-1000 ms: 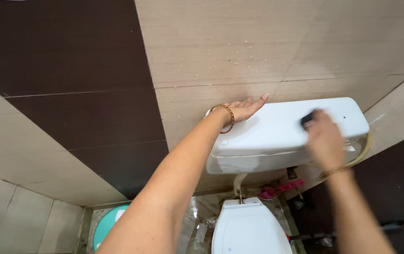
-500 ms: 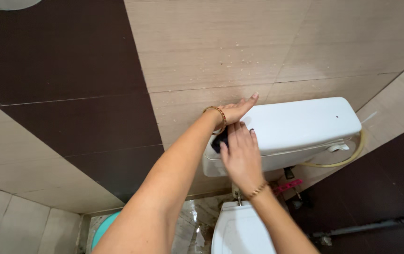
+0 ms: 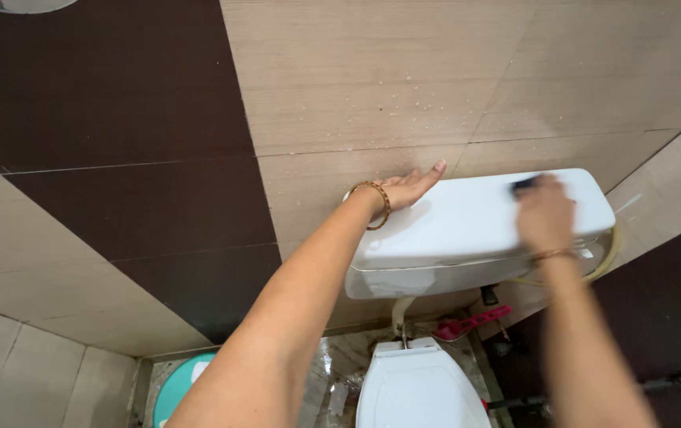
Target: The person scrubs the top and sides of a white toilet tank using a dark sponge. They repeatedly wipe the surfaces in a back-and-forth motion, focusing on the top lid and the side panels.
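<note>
A white toilet tank [image 3: 467, 238] is fixed to the tiled wall, its lid facing up. My left hand [image 3: 410, 188] lies flat on the lid's far left corner, fingers together and stretched toward the wall, a gold bangle on the wrist. My right hand [image 3: 545, 214], blurred by motion, presses a small dark scrub pad [image 3: 524, 185] onto the lid near its right end. Only a corner of the pad shows past my fingers.
Below the tank sits the white toilet with its lid closed [image 3: 420, 388]. A pale hose [image 3: 608, 257] curves from the tank's right side. A pink brush [image 3: 467, 323] lies on the wet floor behind the toilet, and a teal round object [image 3: 182, 384] rests at lower left. Water drops dot the beige wall tiles.
My right hand with the dark pad swept from the lid's right end to its left end beside my left hand, then back to the right end. My left hand stayed put.
</note>
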